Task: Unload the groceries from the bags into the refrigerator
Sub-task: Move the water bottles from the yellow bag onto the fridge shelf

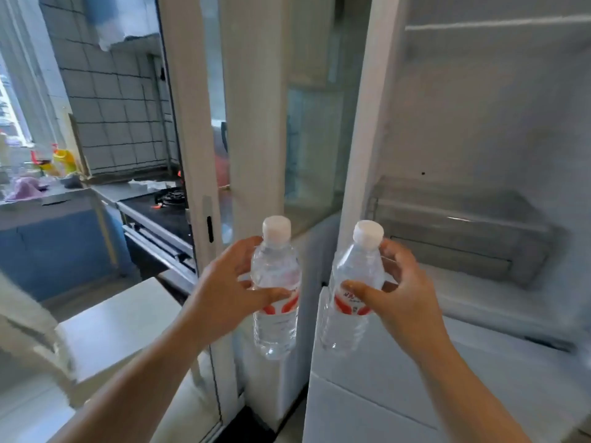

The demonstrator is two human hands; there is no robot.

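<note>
Blurring refrigerator (463,219) behind gripped bottles (275,282)

Open refrigerator (479,107) — white interior, clear door bin (463,231) bare, kitchen counter (48,199) at left — purple cloth (24,188) on it

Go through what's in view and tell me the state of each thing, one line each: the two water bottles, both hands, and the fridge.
Left water bottle: capped, upright, looks full, held in the air.
Right water bottle: capped, tilted slightly, looks full, held in the air.
Left hand: grips the left bottle around its middle.
Right hand: grips the right bottle around its middle.
Refrigerator: door open, nothing visible on the shelf or in the clear bin.
</note>
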